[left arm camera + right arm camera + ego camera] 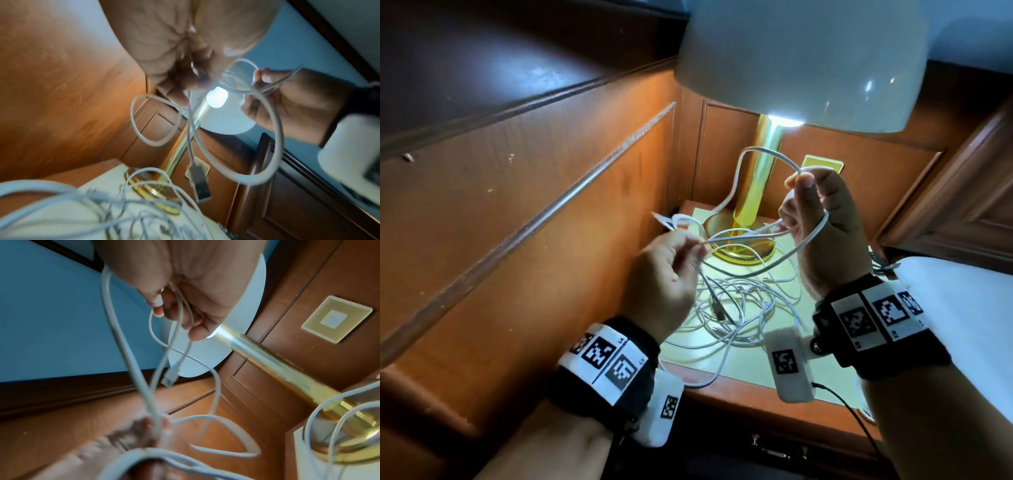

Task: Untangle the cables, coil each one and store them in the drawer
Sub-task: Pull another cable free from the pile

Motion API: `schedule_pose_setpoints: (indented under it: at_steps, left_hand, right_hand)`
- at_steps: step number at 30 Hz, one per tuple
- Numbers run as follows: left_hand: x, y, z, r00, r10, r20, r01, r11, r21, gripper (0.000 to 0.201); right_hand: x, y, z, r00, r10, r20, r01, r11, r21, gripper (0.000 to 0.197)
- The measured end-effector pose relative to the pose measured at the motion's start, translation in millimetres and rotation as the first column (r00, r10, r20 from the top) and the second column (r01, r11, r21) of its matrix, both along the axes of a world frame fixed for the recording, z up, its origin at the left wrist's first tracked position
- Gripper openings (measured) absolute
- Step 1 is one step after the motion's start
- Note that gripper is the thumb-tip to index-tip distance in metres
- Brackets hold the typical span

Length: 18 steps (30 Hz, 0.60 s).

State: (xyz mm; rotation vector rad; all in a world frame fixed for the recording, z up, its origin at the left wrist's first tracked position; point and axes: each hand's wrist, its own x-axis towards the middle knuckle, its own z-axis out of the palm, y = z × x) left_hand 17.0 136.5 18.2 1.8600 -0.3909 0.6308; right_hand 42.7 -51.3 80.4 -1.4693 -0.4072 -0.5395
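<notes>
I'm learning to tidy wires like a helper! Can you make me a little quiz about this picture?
1. True or false: the right hand holds up loops of white cable.
2. What stands behind the cable pile on the nightstand? A) a vase B) a brass lamp C) a clock
3. Fill in: the left hand pinches a cable between its ____.

Key: 1 true; 2 B; 3 fingers.
</notes>
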Motion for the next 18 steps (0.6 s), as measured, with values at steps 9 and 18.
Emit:
schedule_pose_setpoints:
  at_steps: [9,18]
  left_hand:
    - [-60,-18,66,0.964,-0.106,0.244,0.134,0.986,-0.103,0.014]
    - [-153,-54,89,0.861,-0.443,-0.249,0.369,0.882,-0.295,0.017]
  right_hand:
    - [-72,-29,1,0.976,0.018,-0.217,-0.031,0.998,-0.056,0.015]
    - [-206,-74,-12,0.788,-0.219,-0.575,0.014,0.941,-0.339,0.023]
